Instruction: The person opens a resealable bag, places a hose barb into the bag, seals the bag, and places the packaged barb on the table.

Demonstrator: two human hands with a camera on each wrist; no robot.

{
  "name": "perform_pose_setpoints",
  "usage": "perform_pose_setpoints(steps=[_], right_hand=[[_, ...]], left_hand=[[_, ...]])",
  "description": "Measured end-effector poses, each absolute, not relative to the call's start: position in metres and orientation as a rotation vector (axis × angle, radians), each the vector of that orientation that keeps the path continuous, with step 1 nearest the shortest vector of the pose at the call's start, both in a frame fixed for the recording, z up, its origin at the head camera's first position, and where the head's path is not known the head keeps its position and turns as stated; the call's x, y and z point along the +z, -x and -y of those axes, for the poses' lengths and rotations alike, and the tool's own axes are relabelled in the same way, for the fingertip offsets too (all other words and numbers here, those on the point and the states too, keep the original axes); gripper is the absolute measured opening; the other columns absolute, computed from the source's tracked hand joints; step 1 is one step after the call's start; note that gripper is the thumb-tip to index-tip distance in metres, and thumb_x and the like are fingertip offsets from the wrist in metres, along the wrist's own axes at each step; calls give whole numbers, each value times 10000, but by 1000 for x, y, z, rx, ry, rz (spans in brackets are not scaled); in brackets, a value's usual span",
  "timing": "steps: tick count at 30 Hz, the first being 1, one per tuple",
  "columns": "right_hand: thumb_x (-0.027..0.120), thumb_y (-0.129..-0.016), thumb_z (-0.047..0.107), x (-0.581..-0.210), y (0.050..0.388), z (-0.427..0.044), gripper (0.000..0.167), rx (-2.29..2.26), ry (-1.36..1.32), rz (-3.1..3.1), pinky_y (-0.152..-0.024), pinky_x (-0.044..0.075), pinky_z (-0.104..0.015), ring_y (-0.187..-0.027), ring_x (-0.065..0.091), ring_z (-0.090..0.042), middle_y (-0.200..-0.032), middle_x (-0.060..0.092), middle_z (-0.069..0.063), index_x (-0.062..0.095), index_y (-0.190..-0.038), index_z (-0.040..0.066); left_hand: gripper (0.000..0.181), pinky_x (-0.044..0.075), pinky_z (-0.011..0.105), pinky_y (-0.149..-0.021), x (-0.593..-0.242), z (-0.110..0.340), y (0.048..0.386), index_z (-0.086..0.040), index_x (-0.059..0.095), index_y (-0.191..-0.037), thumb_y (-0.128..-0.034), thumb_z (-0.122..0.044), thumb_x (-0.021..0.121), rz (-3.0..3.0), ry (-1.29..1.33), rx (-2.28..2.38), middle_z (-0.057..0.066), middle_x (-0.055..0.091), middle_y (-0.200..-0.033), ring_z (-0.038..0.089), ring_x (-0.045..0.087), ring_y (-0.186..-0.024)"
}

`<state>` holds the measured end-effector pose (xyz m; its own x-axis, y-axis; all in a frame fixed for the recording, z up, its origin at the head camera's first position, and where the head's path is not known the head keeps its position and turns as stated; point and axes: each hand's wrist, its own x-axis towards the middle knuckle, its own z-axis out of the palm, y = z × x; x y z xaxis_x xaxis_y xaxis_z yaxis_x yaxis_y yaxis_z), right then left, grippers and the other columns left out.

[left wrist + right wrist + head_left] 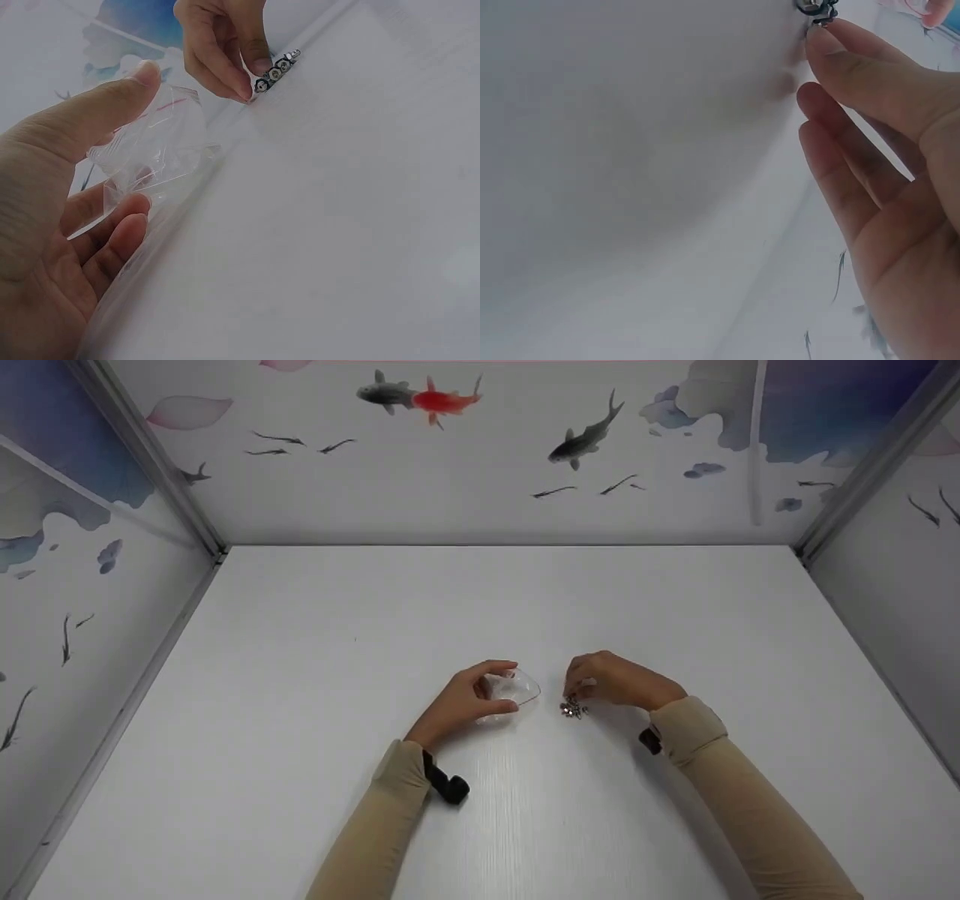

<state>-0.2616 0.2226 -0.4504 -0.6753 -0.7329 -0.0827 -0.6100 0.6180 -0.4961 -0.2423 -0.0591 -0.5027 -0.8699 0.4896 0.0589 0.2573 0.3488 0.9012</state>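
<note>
My left hand (465, 697) curls round a clear plastic zip bag (517, 688), thumb on one side and fingers on the other. In the left wrist view the bag (161, 139) gapes at its mouth, with a thin red line along it. Just right of the bag, a small pile of shiny metal pieces (572, 708) lies on the table, some looking like hex nuts. Over this pile my right hand (619, 679) reaches down, thumb and forefinger at the metal pieces (819, 9). Whether a piece is pinched between the fingertips cannot be made out.
The white table (300, 607) has printed panels on three sides, with the back panel (480, 502) beyond its far edge. A black strap with a small device (450, 789) is on the left wrist, and another dark device (650, 741) sits at the right wrist.
</note>
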Motion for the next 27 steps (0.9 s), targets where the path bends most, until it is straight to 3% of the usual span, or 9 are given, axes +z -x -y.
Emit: perform_pose_setpoints(steps=[11,27], right_hand=[[766,-765,-16,-454,263,-223,210,-594,1175,-2597,-787,549,-270,-884,661,-125,-946,709,-1,772,-947,88],[726,-814,-7,-452,259,-223,147,-504,1130,-2633,-804,539,-291,-892,643,-139,-933,680,-12,749,-940,65]], left_hand=[[653,427,274,-723,-502,59,243,-236,540,-1369,-784,-382,791,-2383,-701,1535,-16,585,-1272,139,500,-790],[646,426,256,-722,-504,59,244,-251,549,-1358,-777,-383,797,-2372,-701,1539,-34,585,-1269,127,496,-774]])
